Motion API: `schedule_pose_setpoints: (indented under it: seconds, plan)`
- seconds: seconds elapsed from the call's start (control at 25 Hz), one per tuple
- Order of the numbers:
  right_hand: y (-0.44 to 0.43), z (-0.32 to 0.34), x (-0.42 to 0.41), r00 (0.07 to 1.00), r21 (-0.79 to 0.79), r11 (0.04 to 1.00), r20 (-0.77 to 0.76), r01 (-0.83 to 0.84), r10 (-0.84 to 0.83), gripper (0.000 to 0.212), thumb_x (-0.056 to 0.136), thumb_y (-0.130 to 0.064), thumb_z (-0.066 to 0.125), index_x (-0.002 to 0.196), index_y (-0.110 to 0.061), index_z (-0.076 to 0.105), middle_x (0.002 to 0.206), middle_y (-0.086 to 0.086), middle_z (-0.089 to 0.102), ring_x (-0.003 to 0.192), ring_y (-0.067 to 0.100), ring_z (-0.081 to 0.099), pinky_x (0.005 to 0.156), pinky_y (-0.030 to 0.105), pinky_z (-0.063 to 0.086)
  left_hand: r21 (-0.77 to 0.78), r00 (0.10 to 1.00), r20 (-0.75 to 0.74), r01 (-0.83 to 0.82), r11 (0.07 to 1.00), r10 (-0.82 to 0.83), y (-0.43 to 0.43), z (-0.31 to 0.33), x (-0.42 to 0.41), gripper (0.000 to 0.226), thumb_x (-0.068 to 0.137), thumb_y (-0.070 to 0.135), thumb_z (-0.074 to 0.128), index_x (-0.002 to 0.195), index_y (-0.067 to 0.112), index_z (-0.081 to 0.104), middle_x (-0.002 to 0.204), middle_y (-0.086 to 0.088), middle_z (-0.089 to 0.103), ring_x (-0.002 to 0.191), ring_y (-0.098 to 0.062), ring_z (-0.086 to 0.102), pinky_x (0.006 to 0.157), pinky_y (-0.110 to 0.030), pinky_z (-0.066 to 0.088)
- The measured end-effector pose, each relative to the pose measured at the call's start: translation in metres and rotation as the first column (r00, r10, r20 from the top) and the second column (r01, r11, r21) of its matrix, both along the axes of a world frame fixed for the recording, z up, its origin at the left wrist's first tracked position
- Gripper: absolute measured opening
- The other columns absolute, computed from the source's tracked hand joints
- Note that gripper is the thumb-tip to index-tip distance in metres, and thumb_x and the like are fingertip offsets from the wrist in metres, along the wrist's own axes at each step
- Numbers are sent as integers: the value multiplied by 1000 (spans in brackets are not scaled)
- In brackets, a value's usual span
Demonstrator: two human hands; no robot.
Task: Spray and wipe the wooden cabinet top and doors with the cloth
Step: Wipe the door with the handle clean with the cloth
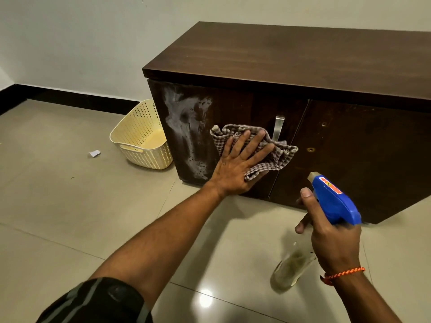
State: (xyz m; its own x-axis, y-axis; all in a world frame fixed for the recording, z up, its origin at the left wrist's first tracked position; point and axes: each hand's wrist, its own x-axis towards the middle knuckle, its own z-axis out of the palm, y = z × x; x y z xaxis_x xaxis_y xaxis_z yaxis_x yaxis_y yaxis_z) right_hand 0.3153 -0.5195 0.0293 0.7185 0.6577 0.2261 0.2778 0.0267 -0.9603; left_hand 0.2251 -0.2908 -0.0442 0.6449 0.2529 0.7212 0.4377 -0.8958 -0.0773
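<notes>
A cream perforated basket [140,136] sits on the tiled floor [70,217], far left; a paper scrap [94,153] lies near it, further left; black skirting [70,95] lines the far wall [81,43].

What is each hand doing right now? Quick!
The left hand is open, flat fingers pressing the cloth against the cabinet door.
The right hand is closed around the spray bottle.

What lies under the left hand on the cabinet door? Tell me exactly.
A checked cloth, pressed flat against the left door by the left hand. Its edges spread past the fingers. The door surface beneath the cloth is covered.
</notes>
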Motion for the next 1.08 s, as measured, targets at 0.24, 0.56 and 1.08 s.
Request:
schedule_pose_setpoints:
  seconds: [0.24, 0.56, 1.08]
  plan:
    - [6, -1, -8, 1000, 4, 1000, -6, -4, 4, 20, 81, -47, 63, 81, -27, 66, 68, 13, 66, 41, 20, 59, 47, 15, 46, -11, 968, 250, -34, 999, 35, 0, 105, 23, 66, 102, 59, 13, 152, 17, 21, 159, -14, 11, 151, -16, -27, 123, -48, -10]
    - [10, 1, -20, 999, -26, 999, 32, -22, 23, 14, 80, -46, 64, 75, -33, 64, 55, 18, 62, 40, 23, 58, 46, 21, 47, -241, 950, -305, -2, 971, -74, -8, -42, -28, 71, 104, 49, 43, 163, 29, 8, 167, 8, -26, 155, -20, -24, 121, -42, -23]
    - [69, 76, -77, 995, 52, 994, -2, -96, 96, 32, 89, -32, 69, 82, -2, 65, 63, 21, 64, 40, 20, 59, 45, 31, 52, -613, 903, 277, 430, -663, 329, -40, 113, -161, 56, 108, 45, 31, 131, 8, 66, 130, -21, 67, 120, -37, 64, 108, -55, 45]
